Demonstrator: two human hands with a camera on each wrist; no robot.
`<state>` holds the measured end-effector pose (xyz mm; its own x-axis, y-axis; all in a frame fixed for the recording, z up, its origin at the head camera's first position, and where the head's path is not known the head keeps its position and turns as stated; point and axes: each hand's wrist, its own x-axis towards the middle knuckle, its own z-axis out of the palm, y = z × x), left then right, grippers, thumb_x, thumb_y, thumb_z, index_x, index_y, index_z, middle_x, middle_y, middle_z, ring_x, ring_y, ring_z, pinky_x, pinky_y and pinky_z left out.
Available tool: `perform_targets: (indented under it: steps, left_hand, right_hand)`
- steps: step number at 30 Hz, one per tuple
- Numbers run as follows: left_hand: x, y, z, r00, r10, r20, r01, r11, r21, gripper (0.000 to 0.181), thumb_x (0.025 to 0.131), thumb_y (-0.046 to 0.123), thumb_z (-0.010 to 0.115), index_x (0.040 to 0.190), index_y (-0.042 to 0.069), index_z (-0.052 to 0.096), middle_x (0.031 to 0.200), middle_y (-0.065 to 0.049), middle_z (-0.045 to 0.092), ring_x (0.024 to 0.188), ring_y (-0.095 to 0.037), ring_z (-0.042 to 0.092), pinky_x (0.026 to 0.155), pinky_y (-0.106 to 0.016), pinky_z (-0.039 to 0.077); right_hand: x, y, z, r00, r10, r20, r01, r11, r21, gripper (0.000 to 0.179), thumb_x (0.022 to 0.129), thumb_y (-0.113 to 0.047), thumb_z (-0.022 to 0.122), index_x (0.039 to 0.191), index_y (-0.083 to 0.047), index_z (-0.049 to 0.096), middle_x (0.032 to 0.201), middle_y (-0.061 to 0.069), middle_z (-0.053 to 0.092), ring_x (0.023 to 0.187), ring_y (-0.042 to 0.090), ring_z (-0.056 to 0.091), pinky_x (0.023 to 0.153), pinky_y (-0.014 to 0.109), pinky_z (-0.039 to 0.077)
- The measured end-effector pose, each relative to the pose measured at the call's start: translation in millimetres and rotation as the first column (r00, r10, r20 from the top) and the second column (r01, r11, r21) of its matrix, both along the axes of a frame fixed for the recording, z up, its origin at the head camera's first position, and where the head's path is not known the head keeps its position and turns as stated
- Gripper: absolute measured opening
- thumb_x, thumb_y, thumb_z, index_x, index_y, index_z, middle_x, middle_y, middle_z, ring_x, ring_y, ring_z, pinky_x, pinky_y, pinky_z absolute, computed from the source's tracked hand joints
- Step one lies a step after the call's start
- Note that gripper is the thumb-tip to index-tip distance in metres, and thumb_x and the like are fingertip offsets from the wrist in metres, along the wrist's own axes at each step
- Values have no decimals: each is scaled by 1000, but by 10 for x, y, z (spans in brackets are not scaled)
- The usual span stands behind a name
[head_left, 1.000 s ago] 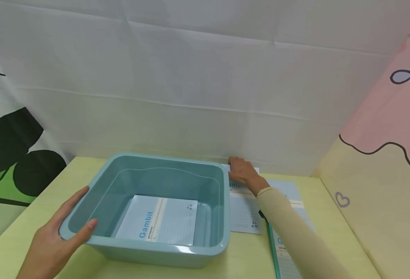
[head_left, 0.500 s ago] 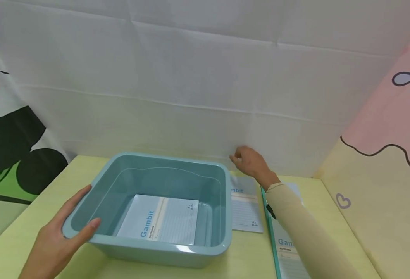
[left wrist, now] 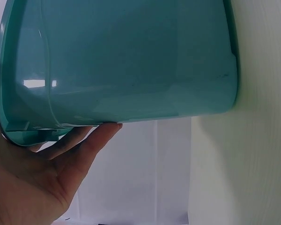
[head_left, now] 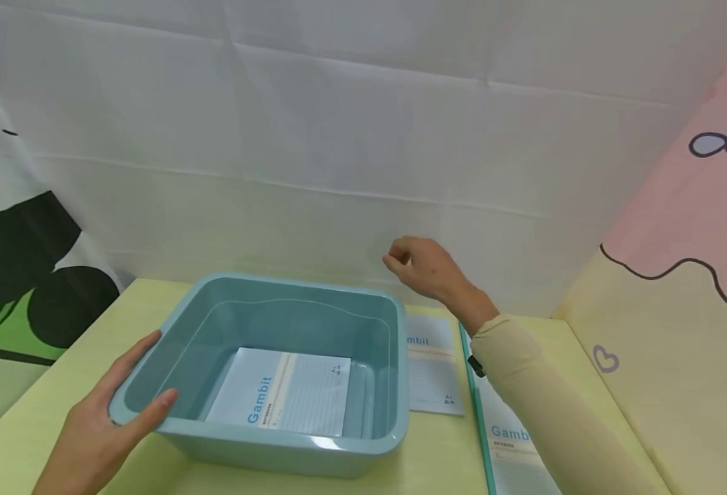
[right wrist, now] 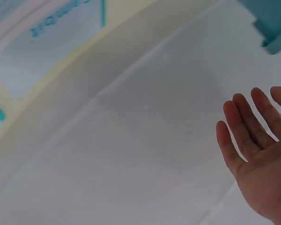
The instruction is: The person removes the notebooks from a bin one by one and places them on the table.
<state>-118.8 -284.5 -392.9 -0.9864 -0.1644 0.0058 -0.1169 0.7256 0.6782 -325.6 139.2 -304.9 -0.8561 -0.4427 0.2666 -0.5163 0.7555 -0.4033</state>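
Note:
My left hand (head_left: 106,416) grips the near left corner of a blue-green plastic basin (head_left: 289,450), its thumb over the rim. In the left wrist view, fingers (left wrist: 91,147) lie against the basin's outer wall (left wrist: 131,61). Inside the basin a Gambit notebook (head_left: 308,392) lies flat. My right hand (head_left: 428,268) hangs in the air past the basin's far right corner, holding nothing. Its fingers are loosely bent and apart in the right wrist view (right wrist: 253,145). Below it, another Gambit notebook (head_left: 434,378) lies on the table, partly hidden behind the basin.
To the right, notebooks with green spines (head_left: 512,447) lie on the yellow table (head_left: 574,364), partly covered by my right sleeve (head_left: 549,392). A white cloth wall (head_left: 314,137) closes off the back, and a printed pink and cream wall (head_left: 679,275) the right side.
My right hand has let go of the far end of the notebook beside the basin and risen above it. That notebook's far end sits lower now. My left hand keeps its hold.

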Motion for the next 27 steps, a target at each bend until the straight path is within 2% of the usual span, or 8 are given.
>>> perform_targets:
  steps: [6, 13, 20, 27]
  left_hand:
    - [-9, -1, 2, 999, -8, 33, 8, 1000, 11, 90, 100, 52, 62, 169, 33, 6, 165, -35, 27, 127, -62, 46, 92, -78, 49]
    - [-15, 1, 0, 999, -12, 46, 11, 1000, 19, 92, 101, 53, 61, 169, 33, 4, 165, -35, 26, 129, -62, 44, 94, -79, 48]
    - [-11, -7, -5, 1000, -17, 24, 16, 1000, 6, 91, 100, 52, 62, 169, 33, 6, 164, -35, 28, 128, -62, 44, 93, -80, 47]
    - [-15, -8, 14, 999, -14, 39, 14, 1000, 8, 92, 100, 53, 61, 169, 32, 4, 164, -36, 27, 129, -62, 44, 94, -80, 47]
  right_hand:
    - [176, -328, 245, 990, 120, -69, -118, 993, 25, 20, 104, -31, 63, 109, -14, 73, 110, 3, 72, 104, 23, 66, 93, 42, 56]
    - [347, -684, 451, 969, 216, -118, -206, 974, 90, 19, 103, -34, 64, 106, -17, 70, 113, 0, 68, 109, 17, 64, 98, 38, 54]
    - [469, -958, 568, 950, 277, -146, -259, 957, 127, 21, 103, -35, 65, 110, -17, 70, 118, -1, 68, 113, 14, 65, 101, 35, 55]
    - [555, -1244, 579, 926, 354, -135, -328, 927, 183, 23, 103, -39, 63, 114, -19, 70, 117, -5, 67, 109, 11, 63, 97, 29, 53]
